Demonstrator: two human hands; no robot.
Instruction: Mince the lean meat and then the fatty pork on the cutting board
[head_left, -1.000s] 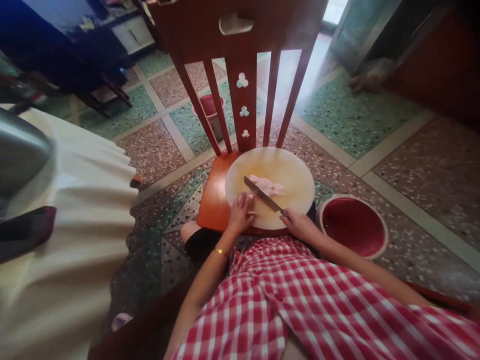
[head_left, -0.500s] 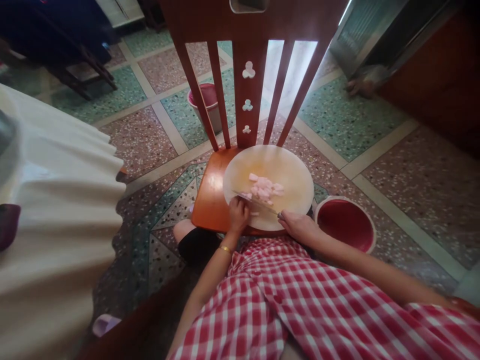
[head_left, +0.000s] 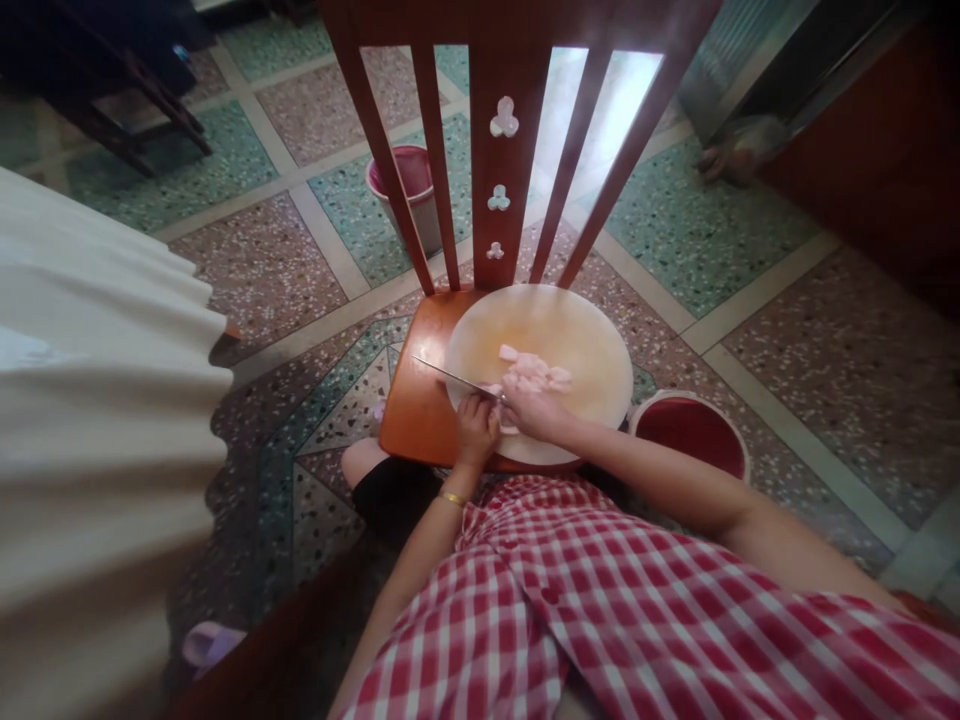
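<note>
A round white cutting board [head_left: 592, 345] rests on the wooden chair seat, with a pile of pale pink chunks [head_left: 534, 370], perhaps meat, near its middle. My right hand [head_left: 534, 408] is closed around the handle of a knife [head_left: 450, 376], whose thin blade points left past the board's edge. Just left of it, my left hand [head_left: 478, 425] lies on the near-left part of the board, fingers curled together under the blade. What those fingers press on is hidden. A pale strip shows between the two hands.
The wooden chair [head_left: 416, 400] has a tall slatted back behind the board. A red-lined bucket [head_left: 690, 440] stands close to the board's right, and another bin [head_left: 416, 200] behind the chair. At left hangs a cream tablecloth [head_left: 112, 420]; a lilac slipper [head_left: 212, 645] lies on the floor.
My right hand has moved left with the knife, so the blade reaches out beyond the board's left edge. My left hand stays in nearly the same place. The view has shifted slightly.
</note>
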